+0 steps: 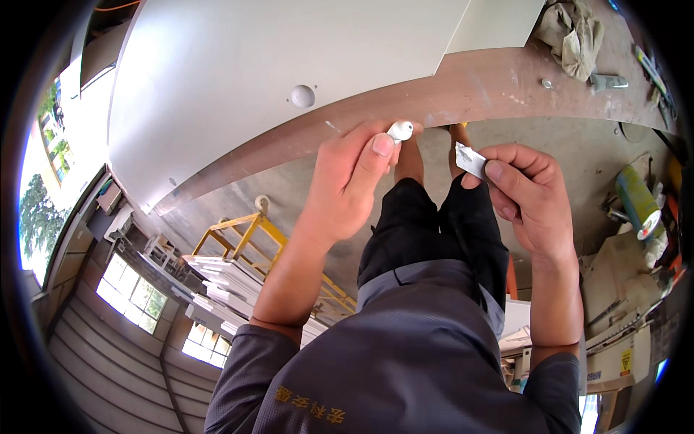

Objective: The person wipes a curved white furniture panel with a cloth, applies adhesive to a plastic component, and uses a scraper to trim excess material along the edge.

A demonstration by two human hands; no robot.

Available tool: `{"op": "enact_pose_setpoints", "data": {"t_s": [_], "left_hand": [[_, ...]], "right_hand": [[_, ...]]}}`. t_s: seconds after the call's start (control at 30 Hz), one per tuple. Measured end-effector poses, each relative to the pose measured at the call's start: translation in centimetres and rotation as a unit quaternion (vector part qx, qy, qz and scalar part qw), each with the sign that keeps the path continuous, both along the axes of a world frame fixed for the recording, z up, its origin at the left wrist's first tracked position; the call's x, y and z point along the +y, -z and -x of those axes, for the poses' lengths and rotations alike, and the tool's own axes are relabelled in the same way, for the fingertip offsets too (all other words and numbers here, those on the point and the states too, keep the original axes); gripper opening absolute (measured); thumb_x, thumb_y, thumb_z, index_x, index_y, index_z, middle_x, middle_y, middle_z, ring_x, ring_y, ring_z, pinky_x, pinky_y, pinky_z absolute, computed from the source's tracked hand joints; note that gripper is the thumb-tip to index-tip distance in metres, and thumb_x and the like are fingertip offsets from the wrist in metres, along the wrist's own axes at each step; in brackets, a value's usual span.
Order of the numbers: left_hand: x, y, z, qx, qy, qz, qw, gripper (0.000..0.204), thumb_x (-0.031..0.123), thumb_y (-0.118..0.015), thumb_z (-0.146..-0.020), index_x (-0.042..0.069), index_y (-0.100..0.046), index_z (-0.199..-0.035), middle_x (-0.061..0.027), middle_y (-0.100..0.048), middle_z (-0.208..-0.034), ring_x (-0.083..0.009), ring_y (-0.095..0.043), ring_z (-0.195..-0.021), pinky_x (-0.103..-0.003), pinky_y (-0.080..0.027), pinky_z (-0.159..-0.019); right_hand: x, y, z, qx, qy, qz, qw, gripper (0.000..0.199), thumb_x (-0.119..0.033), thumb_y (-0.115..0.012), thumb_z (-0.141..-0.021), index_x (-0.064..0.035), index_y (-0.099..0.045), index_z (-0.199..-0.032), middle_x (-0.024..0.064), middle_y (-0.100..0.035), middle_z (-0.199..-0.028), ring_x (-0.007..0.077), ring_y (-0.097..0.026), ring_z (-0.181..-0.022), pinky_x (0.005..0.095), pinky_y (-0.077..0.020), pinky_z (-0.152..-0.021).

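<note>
We hold a small white cap and a peeled strip over the bench.
Our left hand (pixel 347 181) pinches the cap (pixel 400 130); our right hand (pixel 528 195) pinches the strip (pixel 470 160). Next, we judge, they must meet squarely above the bench (pixel 506 79).

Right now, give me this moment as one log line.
left hand: pinches small white cap | right hand: holds white paper scrap | above: white panel with round hole
</note>
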State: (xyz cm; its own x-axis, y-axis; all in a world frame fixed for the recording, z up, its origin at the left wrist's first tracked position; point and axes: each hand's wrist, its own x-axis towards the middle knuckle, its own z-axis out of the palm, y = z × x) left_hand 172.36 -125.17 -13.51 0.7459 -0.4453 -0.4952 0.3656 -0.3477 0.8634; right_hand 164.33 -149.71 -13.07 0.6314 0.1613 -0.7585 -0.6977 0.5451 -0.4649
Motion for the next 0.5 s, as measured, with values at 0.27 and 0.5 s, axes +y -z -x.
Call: {"op": "enact_pose_setpoints", "data": {"t_s": [0.27, 0.5], "left_hand": [[0.2, 0.5, 0.6, -0.026, 0.026, 0.029, 0.999, 0.033, 0.027, -0.068, -0.102, -0.002, -0.071, -0.118, -0.0047, -0.065, -0.085, -0.0114, -0.059, -0.075, -0.025, -0.046, -0.067], [-1.1, -0.5, 1.6, 0.02, -0.04, 0.08, 0.996, 0.045, 0.036, -0.059, -0.107, -0.007, -0.07, -0.11, -0.0071, -0.068, -0.084, -0.0099, -0.058, -0.066, -0.024, -0.046, -0.06]], "right_hand": [[1.3, 0.3, -0.3, -0.066, 0.048, 0.061, 0.995, 0.028, -0.006, -0.06, -0.102, 0.0024, -0.07, -0.127, 0.004, -0.075, -0.103, 0.001, -0.043, -0.068, 0.0181, -0.0334, -0.057], [4.5, -0.8, -0.2, -0.106, 0.112, 0.045, 0.987, 0.034, -0.013, -0.056, -0.107, 0.0027, -0.065, -0.135, 0.0027, -0.071, -0.106, 0.0023, -0.043, -0.07, 0.0196, -0.0348, -0.059]]}}
